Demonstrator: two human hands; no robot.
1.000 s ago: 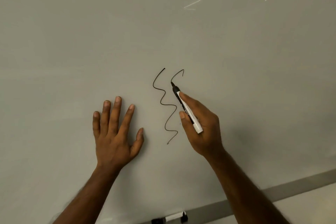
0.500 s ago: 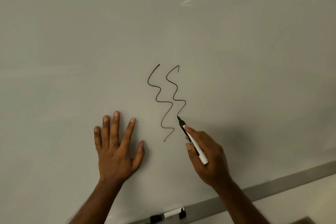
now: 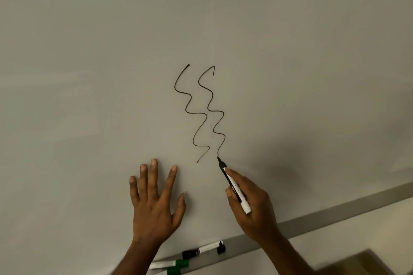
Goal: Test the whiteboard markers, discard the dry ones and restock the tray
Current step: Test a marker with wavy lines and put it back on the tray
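Step in hand is testing: right hand [image 3: 252, 207] grips the uncapped black marker [image 3: 237, 192], tip on the whiteboard [image 3: 89, 73] ending a solid dark squiggle [image 3: 211, 94], left hand [image 3: 154, 205] lying flat and relaxed; next move, by judgement, calls for recapping and return to the tray [image 3: 324, 216].

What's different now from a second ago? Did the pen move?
The right hand drew the black marker down the whiteboard, growing the second squiggle from a small hook into a full wavy line. Its grip on the marker stayed. The left hand stayed flat on the board; the first squiggle is unchanged.
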